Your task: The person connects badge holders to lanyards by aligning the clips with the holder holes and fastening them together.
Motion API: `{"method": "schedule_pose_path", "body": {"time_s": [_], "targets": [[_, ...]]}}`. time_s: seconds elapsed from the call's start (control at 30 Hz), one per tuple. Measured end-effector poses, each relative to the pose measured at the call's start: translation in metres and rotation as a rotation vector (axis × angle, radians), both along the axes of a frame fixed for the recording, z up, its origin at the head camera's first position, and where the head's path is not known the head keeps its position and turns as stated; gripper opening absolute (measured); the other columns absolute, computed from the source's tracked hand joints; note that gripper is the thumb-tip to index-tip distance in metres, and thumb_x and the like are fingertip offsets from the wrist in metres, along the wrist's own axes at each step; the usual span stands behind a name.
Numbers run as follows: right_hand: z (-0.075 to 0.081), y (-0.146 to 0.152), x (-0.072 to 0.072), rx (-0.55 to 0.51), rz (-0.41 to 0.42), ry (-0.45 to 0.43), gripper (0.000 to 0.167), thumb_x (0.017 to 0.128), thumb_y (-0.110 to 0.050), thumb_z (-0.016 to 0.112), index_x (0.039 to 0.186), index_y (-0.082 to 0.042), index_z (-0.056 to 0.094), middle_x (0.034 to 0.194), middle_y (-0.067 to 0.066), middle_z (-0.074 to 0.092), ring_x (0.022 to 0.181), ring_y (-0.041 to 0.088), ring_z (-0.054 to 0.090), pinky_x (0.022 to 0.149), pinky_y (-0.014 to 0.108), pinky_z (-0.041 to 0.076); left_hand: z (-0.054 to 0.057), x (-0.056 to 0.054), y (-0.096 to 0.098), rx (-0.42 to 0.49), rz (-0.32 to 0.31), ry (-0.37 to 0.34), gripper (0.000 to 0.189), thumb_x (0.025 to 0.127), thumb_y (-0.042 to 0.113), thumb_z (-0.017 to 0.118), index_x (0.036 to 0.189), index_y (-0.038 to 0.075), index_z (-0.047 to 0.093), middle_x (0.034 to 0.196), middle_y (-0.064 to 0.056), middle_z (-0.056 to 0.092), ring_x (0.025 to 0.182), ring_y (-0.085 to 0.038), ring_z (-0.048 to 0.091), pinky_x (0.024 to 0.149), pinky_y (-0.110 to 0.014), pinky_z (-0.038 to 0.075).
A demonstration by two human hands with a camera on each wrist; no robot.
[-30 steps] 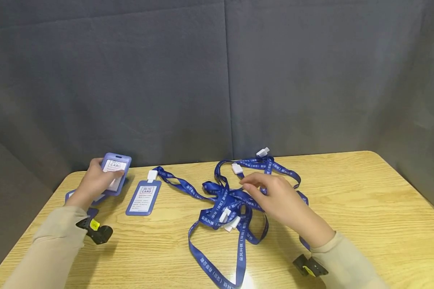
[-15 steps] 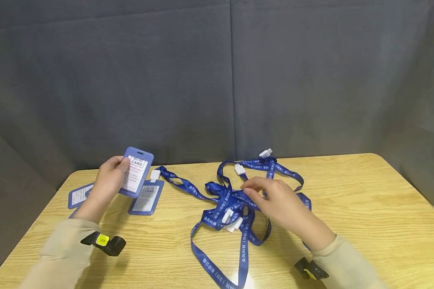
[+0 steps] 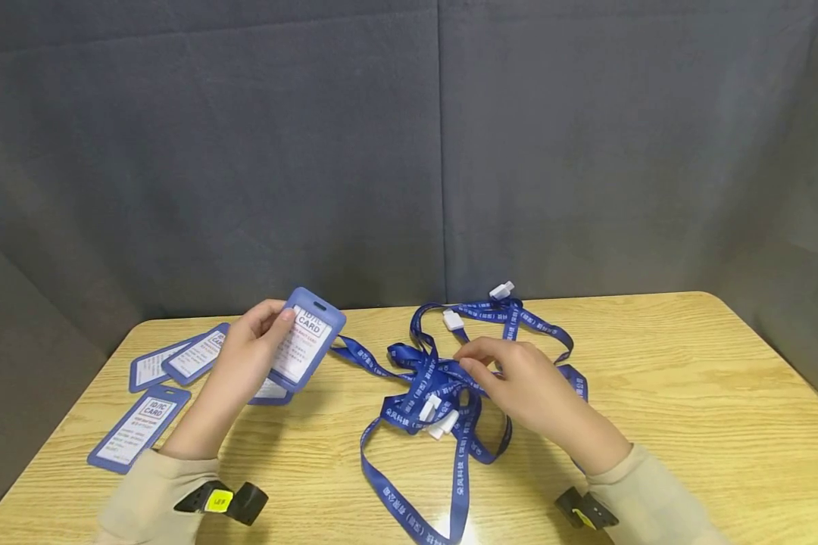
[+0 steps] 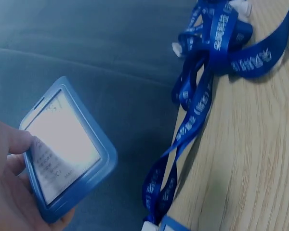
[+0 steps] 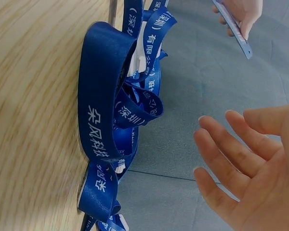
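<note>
My left hand (image 3: 248,356) pinches a blue ID card holder (image 3: 307,341), thumb on its face, raised above the table. In the left wrist view the holder (image 4: 62,144) tilts, with glare across its card. Below it another card holder (image 3: 270,392), joined to a blue lanyard (image 3: 364,357), is mostly covered from the head view. My right hand (image 3: 535,386) hovers over the right side of a tangled pile of blue lanyards (image 3: 419,386). Its fingers are relaxed and hold nothing; the right wrist view shows the palm (image 5: 265,192) apart from the lanyards.
Several loose card holders lie at the left: one near the forearm (image 3: 139,430), two overlapping behind it (image 3: 201,354). White clips (image 3: 453,320) stick out of the lanyard pile. A grey curtain (image 3: 313,151) rises behind the wooden table (image 3: 688,393).
My left hand has carried the card holder from the left group toward the middle, over the lanyard-joined holder. The right hand has stayed nearly still above the lanyards.
</note>
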State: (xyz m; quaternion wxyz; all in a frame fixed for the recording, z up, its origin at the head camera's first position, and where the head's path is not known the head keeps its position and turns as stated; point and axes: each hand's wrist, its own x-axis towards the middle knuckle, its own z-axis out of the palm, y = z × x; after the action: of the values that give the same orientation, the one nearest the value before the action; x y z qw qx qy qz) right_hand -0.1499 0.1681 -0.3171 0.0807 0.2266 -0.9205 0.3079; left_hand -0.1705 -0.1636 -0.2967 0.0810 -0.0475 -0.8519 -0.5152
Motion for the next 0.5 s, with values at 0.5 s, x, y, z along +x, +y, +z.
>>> {"method": "schedule_pose_path", "body": {"time_s": [0.5], "targets": [[-0.003,0.0,-0.002,0.016,-0.002,-0.005,0.015,0.1,-0.021,0.061,0.108,-0.016,0.073,0.104,-0.005,0.072,0.084,0.01,0.063,0.073,0.035,0.052,-0.008,0.007,0.034,-0.342,-0.04,0.071,0.028,0.105,0.032,0.05,0.123,0.016,0.065,0.11,-0.007,0.067,0.079,-0.022,0.056,0.072,-0.037,0.043]]}}
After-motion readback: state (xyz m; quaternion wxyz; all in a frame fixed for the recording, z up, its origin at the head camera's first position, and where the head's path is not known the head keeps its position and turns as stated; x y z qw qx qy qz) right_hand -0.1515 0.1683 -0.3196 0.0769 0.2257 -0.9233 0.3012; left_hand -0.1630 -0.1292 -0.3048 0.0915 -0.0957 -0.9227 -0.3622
